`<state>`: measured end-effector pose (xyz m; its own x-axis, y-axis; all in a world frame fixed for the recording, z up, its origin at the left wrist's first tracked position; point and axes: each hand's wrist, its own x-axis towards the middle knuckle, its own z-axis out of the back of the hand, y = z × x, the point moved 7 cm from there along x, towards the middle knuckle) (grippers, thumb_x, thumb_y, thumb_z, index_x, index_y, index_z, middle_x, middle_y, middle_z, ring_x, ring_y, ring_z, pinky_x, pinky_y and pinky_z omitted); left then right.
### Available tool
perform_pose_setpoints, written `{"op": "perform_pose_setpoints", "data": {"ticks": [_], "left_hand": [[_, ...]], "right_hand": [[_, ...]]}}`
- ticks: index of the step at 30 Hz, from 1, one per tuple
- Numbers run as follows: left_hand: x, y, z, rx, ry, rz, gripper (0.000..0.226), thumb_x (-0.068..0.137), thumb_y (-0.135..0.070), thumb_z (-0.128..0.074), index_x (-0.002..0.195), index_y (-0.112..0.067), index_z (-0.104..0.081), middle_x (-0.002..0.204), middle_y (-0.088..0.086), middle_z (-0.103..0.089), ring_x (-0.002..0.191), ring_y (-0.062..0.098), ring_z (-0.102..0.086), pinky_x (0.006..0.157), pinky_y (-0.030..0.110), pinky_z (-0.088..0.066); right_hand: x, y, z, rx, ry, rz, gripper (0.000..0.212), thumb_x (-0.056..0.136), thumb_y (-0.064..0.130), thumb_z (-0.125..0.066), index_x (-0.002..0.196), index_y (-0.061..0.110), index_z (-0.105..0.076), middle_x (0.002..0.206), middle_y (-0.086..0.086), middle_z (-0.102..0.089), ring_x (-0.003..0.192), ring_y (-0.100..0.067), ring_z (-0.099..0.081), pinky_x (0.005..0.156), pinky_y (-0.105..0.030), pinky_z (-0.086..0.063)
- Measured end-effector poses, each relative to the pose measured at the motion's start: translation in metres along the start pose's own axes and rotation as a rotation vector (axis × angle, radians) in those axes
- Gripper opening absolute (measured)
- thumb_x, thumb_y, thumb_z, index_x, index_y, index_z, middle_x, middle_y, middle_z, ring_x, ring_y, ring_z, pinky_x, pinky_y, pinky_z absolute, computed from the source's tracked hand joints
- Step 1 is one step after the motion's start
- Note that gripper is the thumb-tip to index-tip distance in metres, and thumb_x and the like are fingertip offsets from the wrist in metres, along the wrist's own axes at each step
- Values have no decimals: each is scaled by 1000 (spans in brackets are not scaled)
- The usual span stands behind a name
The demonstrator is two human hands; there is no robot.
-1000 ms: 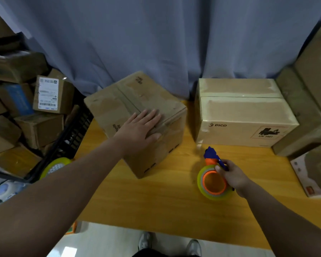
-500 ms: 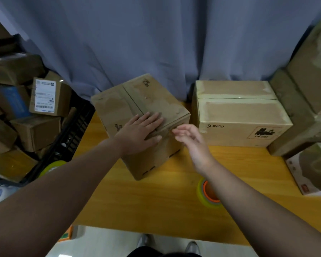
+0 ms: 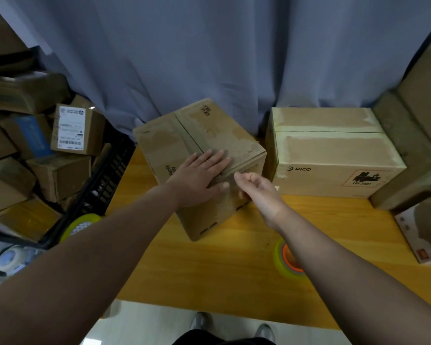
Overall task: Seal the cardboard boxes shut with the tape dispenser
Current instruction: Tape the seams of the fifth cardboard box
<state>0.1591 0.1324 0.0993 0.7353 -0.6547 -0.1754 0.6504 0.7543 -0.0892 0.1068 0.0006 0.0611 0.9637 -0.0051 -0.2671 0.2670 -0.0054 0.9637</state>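
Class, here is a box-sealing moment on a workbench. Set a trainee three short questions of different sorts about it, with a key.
1. True or false: the left hand lies flat on the brown box.
2. Where is the tape dispenser? A in the right hand; B on the table; C on the PICO box.
3. Which hand's fingertips are at the brown box's near top edge?

Key: 1 true. 2 B. 3 right.

- The brown box is matt corrugated cardboard, scuffed, with paler, slightly glossy tape patches on its lid.
- The PICO box is lighter cardboard, smooth, banded with shiny clear tape.
- The table is yellowish wood with a smooth, faintly glossy finish.
- The tape roll looks like glossy yellow-green film on an orange plastic core.
- The curtain is soft, matt grey-blue cloth.
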Motion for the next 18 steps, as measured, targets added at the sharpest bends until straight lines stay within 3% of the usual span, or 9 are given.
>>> {"op": "perform_pose_setpoints", "data": {"ticks": [3,6,10,15,18], "left_hand": [[-1,-1,1,11,-18,-2,66,97,-58,-23,151,-34,7,159,-11,11,146,12,11,119,35,6],[-1,-3,0,52,-24,3,66,98,-56,-24,151,-32,7,159,-10,11,147,14,10,120,38,4],[2,-5,-1,97,2,5,67,101,-49,-27,151,-28,11,159,-6,15,147,18,11,119,40,4],[2,-3,-2,131,111,-15,99,88,-35,-57,150,-25,19,157,-3,23,145,19,18,116,38,9],[1,-3,-2,141,95,-19,105,84,-35,-62,150,-24,19,157,-3,23,145,19,17,116,38,9]], "right_hand": [[-3,-8,1,-106,82,-52,29,87,36,-66,71,13,-62,69,9,-63,71,1,-58,70,-13,-43],[-5,-17,11,-163,54,-62,32,86,32,-69,66,9,-59,67,0,-57,68,-7,-52,68,-19,-42],[-4,-25,14,-168,18,-73,26,84,26,-72,62,15,-63,51,7,-58,55,-9,-50,60,-22,-44],[2,-32,9,-171,-85,-79,27,84,22,-72,74,-2,-66,57,-1,-56,48,-7,-46,54,-18,-43],[7,-33,2,-178,-126,-28,31,85,21,-71,59,7,-60,59,-4,-55,51,-8,-47,59,-22,-43]]}}
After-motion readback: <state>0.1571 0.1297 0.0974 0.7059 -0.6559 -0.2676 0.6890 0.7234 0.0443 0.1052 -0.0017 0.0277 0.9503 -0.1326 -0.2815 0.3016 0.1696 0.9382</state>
